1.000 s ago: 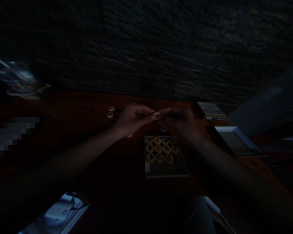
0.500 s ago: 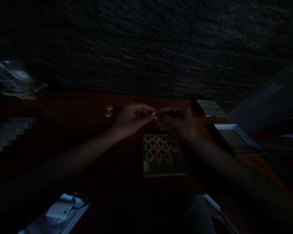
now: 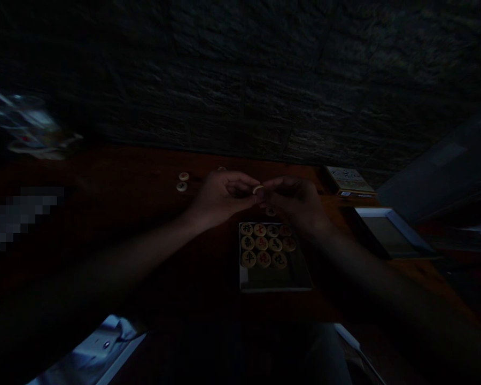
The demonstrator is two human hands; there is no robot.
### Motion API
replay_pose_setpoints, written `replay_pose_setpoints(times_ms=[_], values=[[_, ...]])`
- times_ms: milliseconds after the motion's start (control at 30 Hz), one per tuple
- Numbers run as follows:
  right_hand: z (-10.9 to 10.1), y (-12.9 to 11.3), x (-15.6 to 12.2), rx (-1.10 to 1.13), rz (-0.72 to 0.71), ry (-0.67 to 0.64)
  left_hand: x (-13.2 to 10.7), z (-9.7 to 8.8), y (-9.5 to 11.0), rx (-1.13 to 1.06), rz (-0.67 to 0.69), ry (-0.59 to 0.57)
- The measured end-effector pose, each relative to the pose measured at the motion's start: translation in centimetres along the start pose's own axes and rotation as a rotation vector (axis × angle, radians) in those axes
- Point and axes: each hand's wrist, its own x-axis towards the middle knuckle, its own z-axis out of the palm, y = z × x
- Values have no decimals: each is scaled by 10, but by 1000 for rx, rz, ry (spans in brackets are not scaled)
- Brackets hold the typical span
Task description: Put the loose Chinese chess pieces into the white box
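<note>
Between my two hands, above the dark wooden table, a round xiangqi piece [image 3: 258, 189] is pinched at the fingertips and seen nearly edge-on. My left hand [image 3: 221, 198] is closed on its left side, and my right hand [image 3: 294, 197] grips it from the right. Just below my hands stands a shallow box tray [image 3: 276, 278], with several xiangqi pieces [image 3: 262, 244] in three rows, marked in red or black characters. Another piece [image 3: 270, 212] lies on the table behind the tray, partly under my right hand.
Two pieces [image 3: 183, 182] lie left of my left hand, and one [image 3: 222, 168] shows behind it. At right are a box [image 3: 349, 180] and an open box lid [image 3: 393, 232]. A clear container [image 3: 34, 128] stands far left. A stone wall [image 3: 240, 80] rises behind.
The piece in my fingers has tilted, so its edge shows in place of its marked face. Both hands stay together in nearly the same place; the view has shifted slightly.
</note>
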Motion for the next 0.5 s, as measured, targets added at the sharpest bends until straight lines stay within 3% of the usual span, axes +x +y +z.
replay_pose_setpoints(times_ms=[333, 500], values=[[0, -5, -1, 3, 37, -61, -2, -2, 2, 15, 20, -58], [-2, -7, -2, 28, 19, -94, 0, -2, 4, 4, -5, -23]])
